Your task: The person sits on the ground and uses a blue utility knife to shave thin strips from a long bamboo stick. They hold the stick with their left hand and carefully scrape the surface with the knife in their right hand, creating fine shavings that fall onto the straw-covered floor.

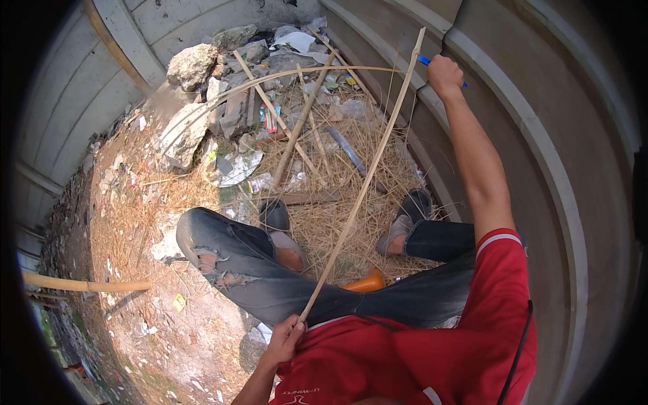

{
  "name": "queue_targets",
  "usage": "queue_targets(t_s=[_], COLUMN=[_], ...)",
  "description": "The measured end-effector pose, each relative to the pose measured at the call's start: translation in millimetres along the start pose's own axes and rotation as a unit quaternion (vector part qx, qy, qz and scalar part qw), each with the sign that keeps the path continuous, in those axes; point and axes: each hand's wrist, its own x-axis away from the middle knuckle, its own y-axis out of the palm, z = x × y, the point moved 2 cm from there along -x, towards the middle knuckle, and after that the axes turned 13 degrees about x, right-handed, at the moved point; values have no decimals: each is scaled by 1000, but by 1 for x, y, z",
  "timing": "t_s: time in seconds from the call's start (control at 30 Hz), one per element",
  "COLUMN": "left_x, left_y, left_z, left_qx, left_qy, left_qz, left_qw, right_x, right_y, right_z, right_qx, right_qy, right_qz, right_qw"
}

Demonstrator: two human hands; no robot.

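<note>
Bamboo strip is pinched low by the left hand; outstretched right hand clasps a blue object.

Sunlit ground

The ground is bordered by a brown ridged wall on the right and a pale panelled wall on the left. Rough rocks are piled toward the far end. The left part is lit by sunlight.

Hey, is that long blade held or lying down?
Lying down: the long blade rests on the straw, while the left hand holds the bamboo strip and the right hand grips a blue item.
</note>
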Motion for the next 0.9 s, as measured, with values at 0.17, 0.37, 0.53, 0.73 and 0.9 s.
queue_targets(t_s=[0.17, 0.37, 0.53, 0.73, 0.9], left_x=[3, 0, -2, -5, -11], left_y=[0, -25, -26, -34, -25], left_z=[21, 5, 3, -2, 6], left_qx=[109, 334, 378, 403, 356], left_qy=[-33, -137, -154, -134, -110], left_qz=[-51, -125, -124, -96, -111], left_qw=[992, 924, 904, 900, 921], right_x=[2, -16, 0, 30, 20], right_y=[2, 44, 43, -17, -30], right_z=[1, -25, -41, -56, -50], right_qx=[-37, -322, -404, -284, -198], right_qy=[24, -23, -149, -141, -161], right_qz=[3, -214, -346, 13, 167], right_qw=[999, 922, 834, 948, 952])
